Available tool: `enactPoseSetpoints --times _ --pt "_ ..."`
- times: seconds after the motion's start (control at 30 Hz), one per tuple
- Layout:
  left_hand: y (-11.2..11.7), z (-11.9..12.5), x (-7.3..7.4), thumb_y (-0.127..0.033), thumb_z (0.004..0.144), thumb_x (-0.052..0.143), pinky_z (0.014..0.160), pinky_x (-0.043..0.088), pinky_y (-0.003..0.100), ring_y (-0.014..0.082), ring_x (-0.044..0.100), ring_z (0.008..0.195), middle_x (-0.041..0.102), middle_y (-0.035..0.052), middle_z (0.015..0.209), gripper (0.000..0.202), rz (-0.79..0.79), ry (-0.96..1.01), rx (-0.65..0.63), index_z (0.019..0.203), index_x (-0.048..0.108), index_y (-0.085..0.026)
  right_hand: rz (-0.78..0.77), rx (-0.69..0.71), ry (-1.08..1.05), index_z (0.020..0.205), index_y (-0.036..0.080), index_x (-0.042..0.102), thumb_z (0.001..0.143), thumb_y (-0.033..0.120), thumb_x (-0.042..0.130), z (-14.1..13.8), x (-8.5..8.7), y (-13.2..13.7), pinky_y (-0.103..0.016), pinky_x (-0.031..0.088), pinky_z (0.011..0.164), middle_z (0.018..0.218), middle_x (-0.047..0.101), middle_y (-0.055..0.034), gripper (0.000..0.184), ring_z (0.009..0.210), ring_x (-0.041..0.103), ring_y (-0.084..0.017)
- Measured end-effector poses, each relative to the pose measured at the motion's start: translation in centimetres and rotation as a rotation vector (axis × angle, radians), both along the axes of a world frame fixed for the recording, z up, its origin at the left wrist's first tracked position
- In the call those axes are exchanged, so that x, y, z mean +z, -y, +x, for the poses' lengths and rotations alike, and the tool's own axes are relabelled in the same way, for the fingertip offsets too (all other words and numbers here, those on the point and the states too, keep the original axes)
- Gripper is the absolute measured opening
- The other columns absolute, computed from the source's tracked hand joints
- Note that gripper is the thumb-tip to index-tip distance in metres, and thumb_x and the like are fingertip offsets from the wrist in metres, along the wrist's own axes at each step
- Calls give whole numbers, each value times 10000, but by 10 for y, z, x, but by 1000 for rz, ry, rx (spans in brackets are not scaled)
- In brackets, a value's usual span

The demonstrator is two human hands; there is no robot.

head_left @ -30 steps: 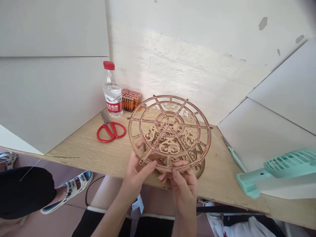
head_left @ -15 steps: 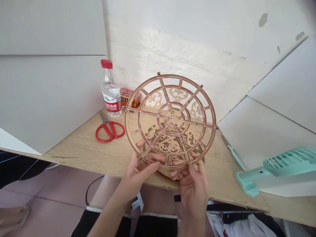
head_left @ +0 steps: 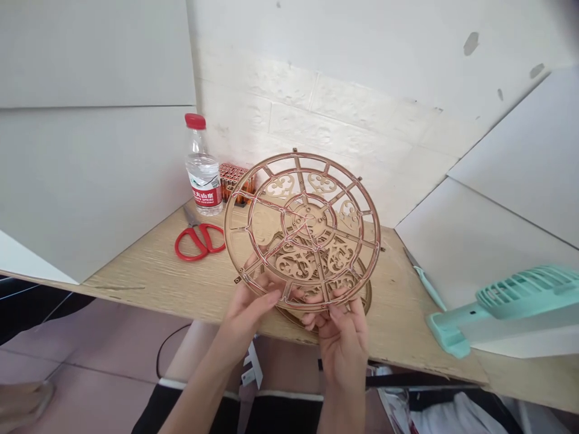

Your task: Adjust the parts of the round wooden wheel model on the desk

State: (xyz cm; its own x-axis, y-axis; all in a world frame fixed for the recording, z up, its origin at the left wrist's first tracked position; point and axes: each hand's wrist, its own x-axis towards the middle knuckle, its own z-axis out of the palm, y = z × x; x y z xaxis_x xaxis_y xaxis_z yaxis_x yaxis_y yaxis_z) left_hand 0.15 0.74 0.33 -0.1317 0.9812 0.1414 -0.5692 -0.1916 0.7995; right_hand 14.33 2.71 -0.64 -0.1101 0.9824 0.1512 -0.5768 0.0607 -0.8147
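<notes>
Wooden disc (head_left: 307, 218), between left hand (head_left: 246, 319), right hand (head_left: 342, 340)

The left hand (head_left: 246, 316) and right hand (head_left: 342, 343) were bare, as was the left forearm (head_left: 199, 398). Black shorts (head_left: 280, 417) crossed the bottom centre of the frame, edged by a white band (head_left: 289, 396) at the hem, with a bare thigh (head_left: 194, 358) showing above it.

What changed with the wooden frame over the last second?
The laser-cut wooden wheel frame rose and tilted toward the camera, then dipped slightly. Left hand and right hand stay on its lower rim; nothing let go. Red scissors, water bottle and batteries stayed put.
</notes>
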Motion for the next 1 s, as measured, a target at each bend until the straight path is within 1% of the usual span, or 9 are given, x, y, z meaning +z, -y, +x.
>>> enactPoseSetpoints --times 0.1,0.23,0.33,0.43,0.57,0.67,0.73,0.83,1.0 --pt "3 4 -1 -191 843 611 987 438 355 232 542 1172 615 41 1229 388 -56 -83 -12 1223 557 -247 -6 23 -30 1034 250 503 858 238 556 -5 -1 -1 -291 501 583 847 680 -19 184 617 634 -149" --pt "3 3 2 -208 862 590 990 441 373 251 539 1181 648 80 1176 327 -41 -102 -79 1189 592 -188 -18 37 -47 1098 261 492 861 211 545 -7 -1 -2 -275 505 587 856 675 -16 248 649 649 -149" --pt "2 1 7 -183 857 593 933 470 347 225 605 1067 676 79 1115 332 -53 -67 -94 1189 590 -175 -4 60 -44 1063 250 506 864 204 525 -6 -1 -1 -288 511 589 810 685 -23 205 646 659 -166" --pt "2 0 11 -162 852 589 808 500 332 208 655 886 708 86 1019 431 -78 -6 -145 1279 527 -170 33 120 -51 1001 226 529 866 205 489 -3 -1 -1 -317 515 607 816 695 -45 142 675 673 -191" --pt "2 -1 11 -141 860 572 821 486 337 221 648 944 720 67 984 607 -62 42 -148 1424 363 -223 72 152 -95 1005 212 543 870 221 439 -2 -2 -1 -339 516 631 829 692 -63 170 720 674 -205" --pt "2 -1 9 -143 866 568 831 482 341 210 653 912 719 59 994 649 -56 33 -159 1453 311 -244 50 129 -83 1010 219 554 882 226 443 -2 -3 -2 -313 509 631 831 691 -52 169 711 666 -183" --pt "2 -2 8 -143 867 569 821 486 340 201 656 875 714 66 1010 651 -57 28 -168 1456 309 -234 45 128 -79 1012 221 559 893 242 439 -3 -4 -2 -308 506 635 826 693 -53 170 707 663 -178" --pt "2 -2 9 -131 868 564 826 488 341 206 646 929 710 72 1011 645 -55 45 -183 1454 311 -224 50 133 -87 1003 223 565 905 265 430 -3 -3 -2 -305 503 628 804 694 -53 172 699 661 -178" --pt "3 -2 9 -126 878 538 836 490 319 200 633 965 700 44 901 522 -48 60 -192 1382 433 -212 7 87 -84 961 219 586 913 334 463 -5 0 -3 -292 497 590 848 688 -48 175 660 638 -161"
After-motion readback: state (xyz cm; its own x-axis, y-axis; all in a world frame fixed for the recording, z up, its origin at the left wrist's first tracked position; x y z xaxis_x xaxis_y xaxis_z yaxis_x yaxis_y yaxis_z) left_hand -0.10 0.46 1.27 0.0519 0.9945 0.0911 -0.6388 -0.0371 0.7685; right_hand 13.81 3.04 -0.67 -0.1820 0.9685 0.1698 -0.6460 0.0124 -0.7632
